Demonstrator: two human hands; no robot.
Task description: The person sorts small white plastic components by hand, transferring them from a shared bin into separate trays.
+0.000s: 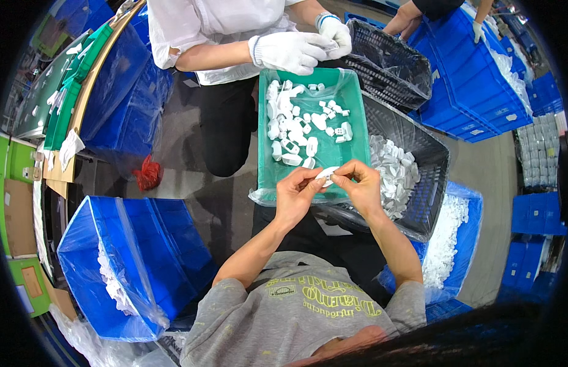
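Between my two hands is a small white plastic part (327, 176), pinched at both ends over the near edge of a green tray (364, 156). My left hand (295, 193) closes thumb and fingers on its left end. The right end sits in the pinch of my right hand (361, 186). Inside the tray lie several loose white plastic pieces (291, 126) of different shapes, some block-like and some longer. Across the tray, another person's white-gloved hands (293, 52) hold a small piece that I cannot make out clearly.
A black crate (435, 160) with white parts (394, 177) stands right of the tray, another black crate (391, 61) behind it. Blue bins (167, 257) stand at left and right, some with white pieces. A red plastic bag (148, 174) lies on the floor at left.
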